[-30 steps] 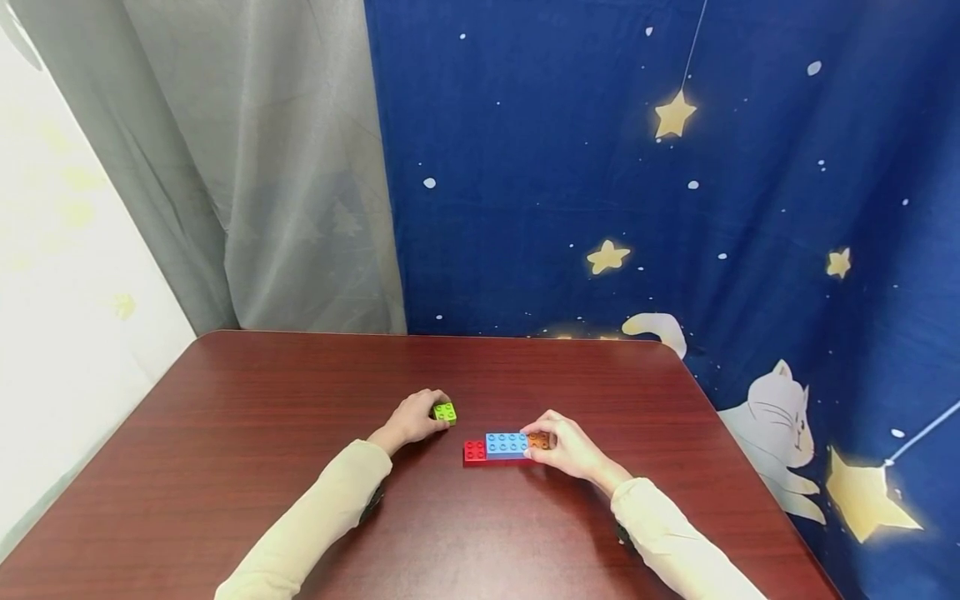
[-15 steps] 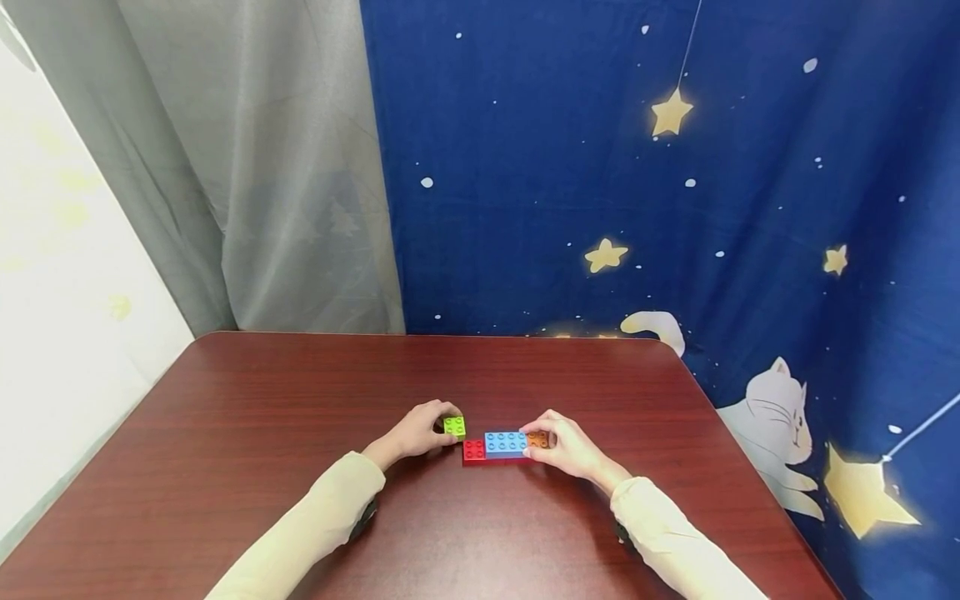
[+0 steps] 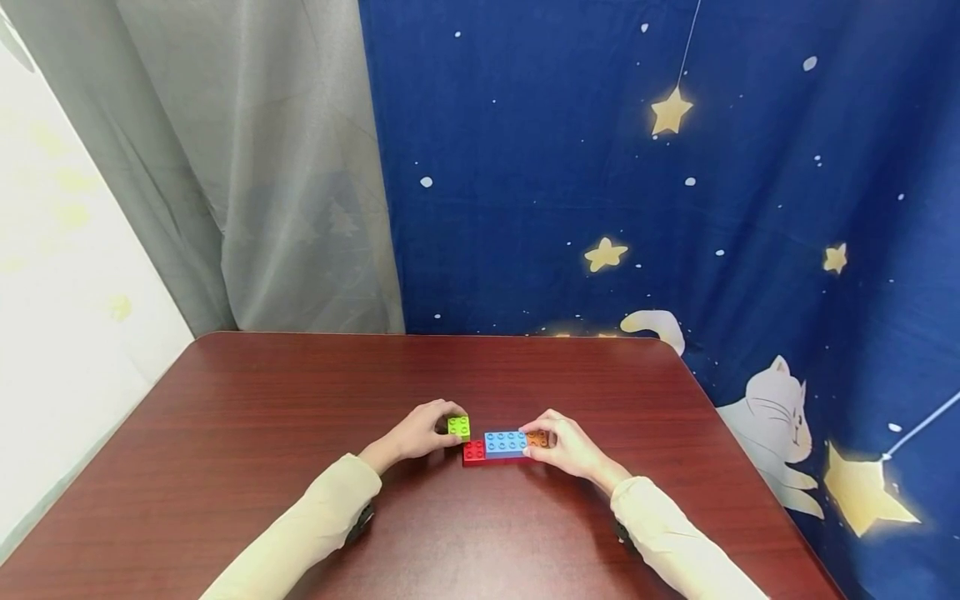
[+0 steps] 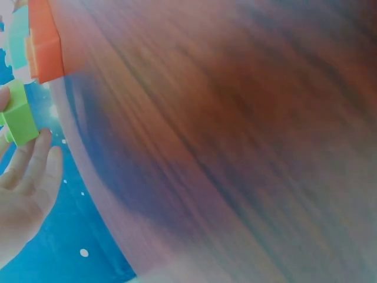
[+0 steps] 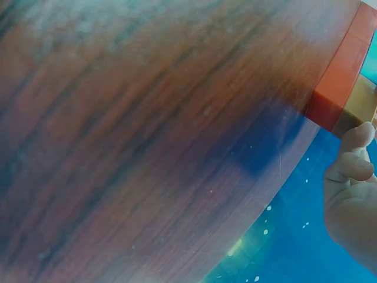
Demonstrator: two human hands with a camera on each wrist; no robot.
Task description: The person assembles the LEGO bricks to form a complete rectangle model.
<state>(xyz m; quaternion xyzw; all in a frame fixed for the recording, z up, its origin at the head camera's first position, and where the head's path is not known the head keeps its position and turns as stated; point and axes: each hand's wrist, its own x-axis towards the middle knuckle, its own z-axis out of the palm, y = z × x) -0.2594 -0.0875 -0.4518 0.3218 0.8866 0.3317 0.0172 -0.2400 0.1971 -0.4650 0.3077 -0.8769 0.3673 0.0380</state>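
Observation:
My left hand [image 3: 418,429] pinches a lime-green toy building brick [image 3: 459,427] between thumb and fingers. That brick is just behind the left end of a low built row, overlapping its back corner in the head view. In the row, a long red brick [image 3: 474,451] lies at the bottom, its left studs bare. A light blue brick [image 3: 506,442] sits on its middle, and an orange-brown brick [image 3: 537,437] on its right end. My right hand [image 3: 567,446] holds the row at that right end, partly covering the orange-brown brick. The left wrist view shows the green brick [image 4: 20,115] apart from the red one [image 4: 47,50].
A dark red wood-grain table [image 3: 300,383] bears the bricks. Behind it hang a grey curtain [image 3: 315,208] and a blue curtain [image 3: 517,167] printed with stars and a white cat. A pale wall [image 3: 75,292] stands to the left.
My left hand has carried the green brick rightward and nearer, from apart on the left to the back corner of the row. My right hand and the row have stayed put.

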